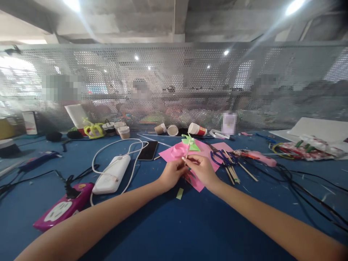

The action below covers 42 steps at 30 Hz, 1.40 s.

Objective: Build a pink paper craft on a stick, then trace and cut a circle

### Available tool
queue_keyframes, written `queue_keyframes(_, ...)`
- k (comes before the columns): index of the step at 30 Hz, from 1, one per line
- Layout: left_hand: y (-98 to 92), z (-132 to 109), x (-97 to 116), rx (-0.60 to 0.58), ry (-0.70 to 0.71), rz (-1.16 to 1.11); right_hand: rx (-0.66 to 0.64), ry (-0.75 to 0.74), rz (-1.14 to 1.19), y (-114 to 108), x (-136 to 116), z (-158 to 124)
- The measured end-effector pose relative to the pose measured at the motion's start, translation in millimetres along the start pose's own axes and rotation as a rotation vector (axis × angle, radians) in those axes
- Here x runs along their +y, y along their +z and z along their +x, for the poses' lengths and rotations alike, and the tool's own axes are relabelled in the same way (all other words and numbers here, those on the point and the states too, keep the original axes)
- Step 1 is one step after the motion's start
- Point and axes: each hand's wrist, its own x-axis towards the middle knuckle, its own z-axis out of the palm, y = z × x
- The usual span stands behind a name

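My left hand (172,175) and my right hand (203,170) meet over the middle of the table, fingers pinched together. Between them they hold a thin pale stick (187,149) upright, its lower end hidden by my fingers. A small pale and green tip (191,140) shows at its top, too small to name. Sheets of pink paper (199,185) lie beneath my hands, with a pink paper curl (177,151) and a green paper piece (195,145) just behind the stick. Dark-handled scissors (216,158) rest on the paper at the right. A small green strip (179,193) lies nearer me.
Right of my hands lie several wooden sticks (233,174) and a pink hot glue gun (262,158). Left are a black phone (148,150), a white power bank (112,175) with cable and a magenta power strip (63,210). Paper cups (197,129) stand along the perforated screen (163,72).
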Motion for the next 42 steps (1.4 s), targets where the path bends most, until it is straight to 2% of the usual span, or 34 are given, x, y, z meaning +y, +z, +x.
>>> queue_keyframes(2,0.7,-0.3,1.0,0.035,-0.019,0.092,0.058,-0.003,0.011,-8.9,0.3,1.5)
queue_keyframes(5,-2.8,1.8,-1.4,0.242,0.009,0.21,0.109,-0.002,-0.027,-24.9,-0.8,5.7)
queue_keyframes(7,-8.9,5.2,-5.1,0.375,0.092,0.258,0.047,0.034,-0.046,-31.8,-1.2,7.9)
queue_keyframes(8,-12.6,7.0,-6.8,0.395,0.157,0.283,-0.003,0.05,-0.033,-33.4,-1.1,8.6)
queue_keyframes(11,-22.9,11.1,-8.2,0.308,0.32,0.338,-0.151,0.048,0.063,-33.8,0.7,9.2)
queue_keyframes(14,-27.3,12.1,-4.8,0.171,0.316,0.376,-0.219,0.058,0.155,-34.2,5.3,10.8)
queue_keyframes(16,-27.2,11.6,-2.9,0.119,0.306,0.386,-0.254,0.068,0.204,-36.0,10.2,12.9)
queue_keyframes(20,-24.6,9.7,-4.4,0.141,0.337,0.29,-0.295,0.082,0.269,-37.0,23.0,16.8)
queue_keyframes(23,-21.8,7.8,-8.1,0.198,0.42,0.229,-0.276,0.103,0.316,-33.7,29.7,16.7)
queue_keyframes(26,-19.3,5.8,-9.5,0.261,0.531,0.213,-0.253,0.098,0.316,-30.5,29.2,13.3)
queue_keyframes(28,-18.7,4.4,-8.0,0.272,0.525,0.241,-0.253,0.085,0.322,-29.4,25.9,10.2)
queue_keyframes(32,-20.5,2.5,-2.8,0.199,0.377,0.398,-0.26,0.14,0.422,-28.3,21.8,6.0)
queue_keyframes(34,-21.8,2.8,-2.0,0.186,0.351,0.461,-0.258,0.176,0.444,-28.5,22.8,6.3)
queue_keyframes(38,-22.9,6.2,-3.8,0.187,0.42,0.567,-0.251,0.201,0.467,-35.0,24.0,12.5)
queue_keyframes(42,-21.1,7.4,-1.2,0.097,0.492,0.656,-0.266,0.337,0.62,-53.3,15.5,22.9)
